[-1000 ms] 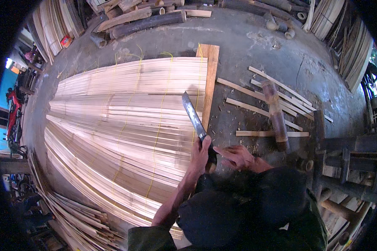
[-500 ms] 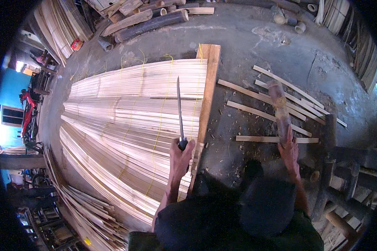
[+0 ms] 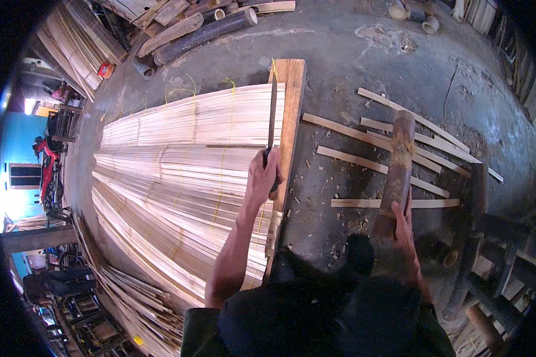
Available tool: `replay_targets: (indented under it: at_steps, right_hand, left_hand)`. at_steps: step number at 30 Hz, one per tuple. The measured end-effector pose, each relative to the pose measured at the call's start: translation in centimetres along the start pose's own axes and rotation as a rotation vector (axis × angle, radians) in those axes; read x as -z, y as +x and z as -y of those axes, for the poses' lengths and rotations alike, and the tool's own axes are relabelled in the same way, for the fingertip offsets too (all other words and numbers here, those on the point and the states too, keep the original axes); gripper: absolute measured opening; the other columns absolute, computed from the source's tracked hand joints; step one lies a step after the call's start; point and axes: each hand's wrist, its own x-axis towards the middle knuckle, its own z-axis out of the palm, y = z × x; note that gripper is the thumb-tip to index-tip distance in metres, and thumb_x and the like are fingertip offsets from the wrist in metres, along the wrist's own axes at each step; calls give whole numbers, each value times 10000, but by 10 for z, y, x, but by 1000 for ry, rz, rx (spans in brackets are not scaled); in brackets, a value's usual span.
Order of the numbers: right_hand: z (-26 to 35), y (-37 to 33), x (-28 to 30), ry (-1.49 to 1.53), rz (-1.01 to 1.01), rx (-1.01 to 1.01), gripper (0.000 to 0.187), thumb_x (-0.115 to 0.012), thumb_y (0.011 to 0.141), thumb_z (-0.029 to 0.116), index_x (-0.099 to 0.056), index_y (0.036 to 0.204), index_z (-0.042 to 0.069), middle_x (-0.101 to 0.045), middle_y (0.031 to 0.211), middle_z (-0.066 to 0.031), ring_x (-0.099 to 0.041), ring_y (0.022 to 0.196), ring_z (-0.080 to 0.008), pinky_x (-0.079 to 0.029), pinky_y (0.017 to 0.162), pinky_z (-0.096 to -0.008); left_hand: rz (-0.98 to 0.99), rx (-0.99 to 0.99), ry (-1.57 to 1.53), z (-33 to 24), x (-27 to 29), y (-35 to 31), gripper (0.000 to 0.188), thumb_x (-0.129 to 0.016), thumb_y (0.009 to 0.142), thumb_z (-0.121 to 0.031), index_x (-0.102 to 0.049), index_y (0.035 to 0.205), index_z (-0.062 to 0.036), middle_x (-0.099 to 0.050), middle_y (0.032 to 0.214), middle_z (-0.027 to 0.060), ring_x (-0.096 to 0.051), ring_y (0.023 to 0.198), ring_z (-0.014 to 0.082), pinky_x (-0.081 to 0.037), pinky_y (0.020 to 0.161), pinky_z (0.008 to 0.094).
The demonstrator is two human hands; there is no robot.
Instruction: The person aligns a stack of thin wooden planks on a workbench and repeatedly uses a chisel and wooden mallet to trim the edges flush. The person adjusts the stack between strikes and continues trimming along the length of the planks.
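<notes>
My left hand (image 3: 264, 174) is closed round the dark handle of a long-bladed knife (image 3: 273, 116). Its blade points away from me, over the right edge of a mat of pale bamboo slats (image 3: 155, 160) beside a wooden plank (image 3: 292, 101). Yellow cords cross the slats. On the right, my right hand (image 3: 402, 219) grips the near part of a brown bamboo section (image 3: 399, 157), thumb on top and fingers along its right side. The section lies across or above several loose bamboo strips (image 3: 345, 131); I cannot tell if it touches them.
Dark bamboo poles (image 3: 208, 37) and split wood lie at the far left. A dark wooden frame (image 3: 488, 238) stands at the right. More thin strips (image 3: 137, 297) are heaped at the near left. Shavings litter the concrete floor (image 3: 333, 71). A red motorbike (image 3: 46, 163) stands at the left.
My left hand has moved farther away and slightly right with the knife, toward the plank. The bamboo section has come nearer to me, and my right hand now sits along its right side.
</notes>
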Motion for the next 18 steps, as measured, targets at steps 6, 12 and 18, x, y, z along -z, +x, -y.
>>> replay_targets:
  at_steps: [6,12,18]
  right_hand:
    - [-12,5,-4,-3,37,12,814,-617,934,253,-99,1560,203,-344,1478,-148,-419,1278,-294,-390,1041,-430]
    - [-11,7,-3,-72,51,71,887,-657,897,332,-97,1560,152,-294,1500,-152,-381,1318,-301,-389,1039,-432]
    - [-10,7,-6,-121,67,81,898,-650,900,345,-79,1562,142,-277,1513,-159,-363,1338,-297,-359,1071,-430]
  left_hand:
    - [-37,-2,84,7,1,45,513,-469,1002,-474,-533,739,-38,-498,545,18,-489,453,113,-391,423,295]
    - [-34,-32,122,19,-9,56,520,-459,1008,-467,-511,704,-49,-484,514,24,-480,431,116,-391,412,302]
    - [-32,-30,87,33,-10,60,520,-464,1005,-468,-496,720,-35,-478,481,32,-487,417,119,-396,405,305]
